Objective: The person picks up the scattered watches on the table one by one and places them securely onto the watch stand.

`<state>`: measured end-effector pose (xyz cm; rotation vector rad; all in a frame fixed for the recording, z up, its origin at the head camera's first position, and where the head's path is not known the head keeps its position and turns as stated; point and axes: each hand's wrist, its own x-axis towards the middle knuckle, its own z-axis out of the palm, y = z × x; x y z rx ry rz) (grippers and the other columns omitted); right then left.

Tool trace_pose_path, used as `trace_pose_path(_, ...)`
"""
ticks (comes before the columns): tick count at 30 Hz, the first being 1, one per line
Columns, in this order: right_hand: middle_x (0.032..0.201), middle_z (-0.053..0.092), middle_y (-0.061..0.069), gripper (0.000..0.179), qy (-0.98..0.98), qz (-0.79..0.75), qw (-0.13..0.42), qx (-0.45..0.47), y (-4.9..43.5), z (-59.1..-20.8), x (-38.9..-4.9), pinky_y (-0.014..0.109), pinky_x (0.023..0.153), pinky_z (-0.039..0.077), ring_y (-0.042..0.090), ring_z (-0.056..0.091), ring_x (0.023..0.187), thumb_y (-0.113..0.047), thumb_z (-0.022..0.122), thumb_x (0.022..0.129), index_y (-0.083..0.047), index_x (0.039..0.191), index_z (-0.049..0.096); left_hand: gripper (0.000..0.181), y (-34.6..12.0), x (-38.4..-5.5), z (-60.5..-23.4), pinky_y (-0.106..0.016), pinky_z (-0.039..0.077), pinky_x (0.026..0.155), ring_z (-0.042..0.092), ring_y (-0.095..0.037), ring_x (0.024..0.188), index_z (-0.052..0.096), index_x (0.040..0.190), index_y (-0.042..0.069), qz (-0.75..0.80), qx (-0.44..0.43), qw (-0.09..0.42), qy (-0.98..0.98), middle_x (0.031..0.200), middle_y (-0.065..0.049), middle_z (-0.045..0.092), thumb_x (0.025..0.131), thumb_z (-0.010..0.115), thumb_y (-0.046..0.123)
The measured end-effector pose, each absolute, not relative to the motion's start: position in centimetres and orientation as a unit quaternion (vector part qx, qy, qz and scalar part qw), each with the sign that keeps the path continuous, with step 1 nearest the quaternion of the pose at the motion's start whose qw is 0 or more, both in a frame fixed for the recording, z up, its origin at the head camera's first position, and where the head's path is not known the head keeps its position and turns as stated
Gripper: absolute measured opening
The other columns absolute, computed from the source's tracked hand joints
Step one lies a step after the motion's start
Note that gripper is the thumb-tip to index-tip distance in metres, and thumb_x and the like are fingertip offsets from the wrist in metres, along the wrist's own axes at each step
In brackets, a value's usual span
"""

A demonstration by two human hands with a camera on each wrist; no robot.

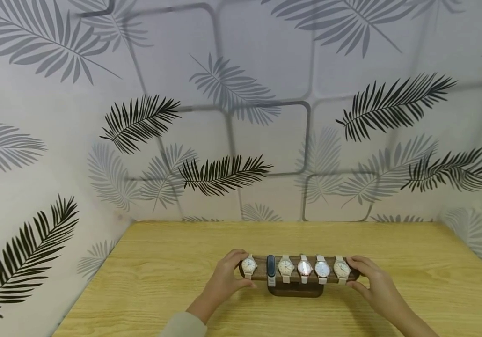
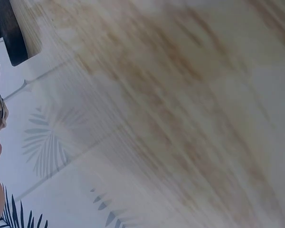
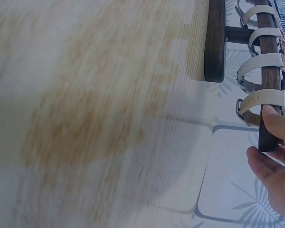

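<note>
A dark wooden watch stand (image 1: 266, 276) has a long bar above a short rounded base (image 1: 295, 291). Strapped side by side along the bar are several pale-banded wristwatches, among them a round-faced watch (image 1: 285, 267) and a smart band (image 1: 271, 266) with a dark oblong face. My left hand (image 1: 224, 276) grips the bar's left end, thumb at the front beside the end watch (image 1: 249, 265). At the right end, my right hand (image 1: 376, 283) pinches the bar next to another round watch (image 1: 341, 269). In the right wrist view, watch straps (image 3: 263, 98) loop around the bar.
A light wood-grain table (image 1: 161, 262) lies under the stand. Behind it and along the sides rises a pale wall covering (image 1: 266, 140) printed with grey and black leaves. The table's back edge meets this covering.
</note>
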<state>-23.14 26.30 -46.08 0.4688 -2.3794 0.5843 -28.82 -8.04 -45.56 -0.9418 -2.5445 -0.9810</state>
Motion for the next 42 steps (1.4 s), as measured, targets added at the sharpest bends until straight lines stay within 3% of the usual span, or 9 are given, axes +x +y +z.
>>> trace_pose_path(11,0.105,0.064,0.017,0.053,-0.905,0.219,0.322,0.172,26.3,-46.4,-23.2,0.036,0.068,0.056,0.033,0.063,0.087,0.001,0.082,0.056,0.007,0.106,0.065,0.069,-7.6,-28.7,-45.5,-0.033,0.051,0.092,0.056,-0.031,0.114,0.054,0.123,-0.006,-0.296,-0.319,0.14,-0.889,0.123,-0.019,0.055,0.067,0.078,0.026)
trace_pose_path(18,0.105,0.064,0.017,0.053,-0.907,0.214,0.318,0.175,26.4,-46.4,-23.0,0.035,0.066,0.056,0.032,0.063,0.085,0.0,0.082,0.057,0.006,0.107,0.065,0.065,-8.8,-28.6,-44.8,-0.038,0.049,0.094,0.051,-0.031,0.12,0.048,0.133,0.0,-0.304,-0.33,0.049,-0.892,0.132,-0.016,0.05,0.077,0.072,0.023)
trace_pose_path(21,0.105,0.064,0.017,0.054,-0.905,0.211,0.325,0.176,26.4,-46.3,-22.9,0.034,0.066,0.056,0.032,0.063,0.085,0.001,0.082,0.056,0.006,0.107,0.065,0.063,-9.0,-28.6,-44.6,-0.041,0.047,0.096,0.05,-0.033,0.122,0.048,0.133,0.0,-0.307,-0.334,0.033,-0.891,0.133,-0.018,0.05,0.079,0.07,0.022)
trace_pose_path(42,0.107,0.063,0.017,0.052,-0.906,0.228,0.311,0.175,25.8,-46.3,-23.1,0.034,0.068,0.056,0.033,0.063,0.088,0.002,0.081,0.059,0.006,0.108,0.064,0.06,-8.2,-29.0,-44.1,-0.038,0.048,0.095,0.054,-0.029,0.116,0.05,0.13,-0.003,-0.321,-0.337,0.023,-0.885,0.131,-0.018,0.052,0.078,0.073,0.017)
